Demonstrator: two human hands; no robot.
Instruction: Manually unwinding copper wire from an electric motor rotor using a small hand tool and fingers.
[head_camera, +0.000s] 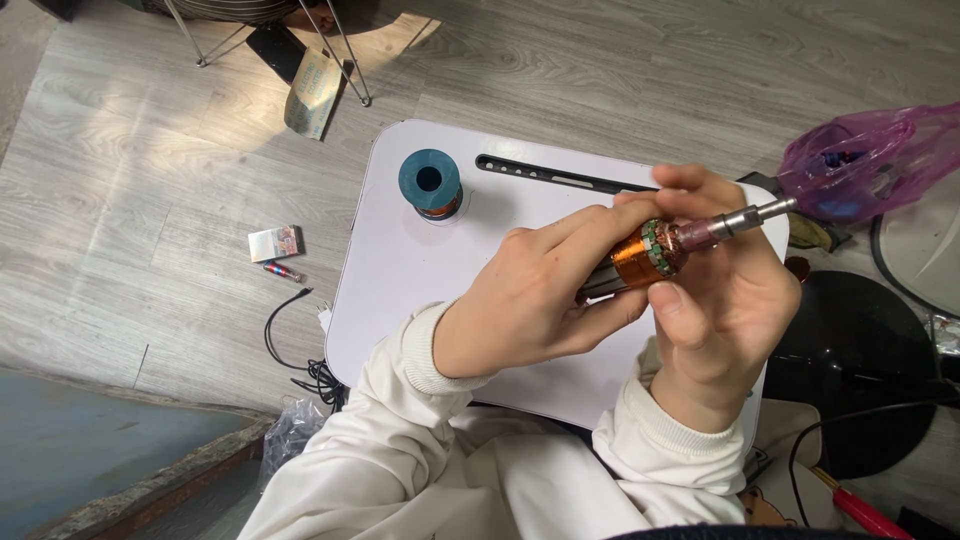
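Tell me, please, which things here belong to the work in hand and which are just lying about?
In the work:
- motor armature, held by left hand and right hand
- copper wire spool
- white table

Lying about:
- small box
- pink plastic bag
- black cable

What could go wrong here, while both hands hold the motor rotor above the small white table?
The rotor is held in the air by the left hand and right hand; a slip might drop it onto the table or the floor. Fingers pressing on its copper winding could perhaps scratch the thin wire. The spool stands near the table edge and might be knocked off.
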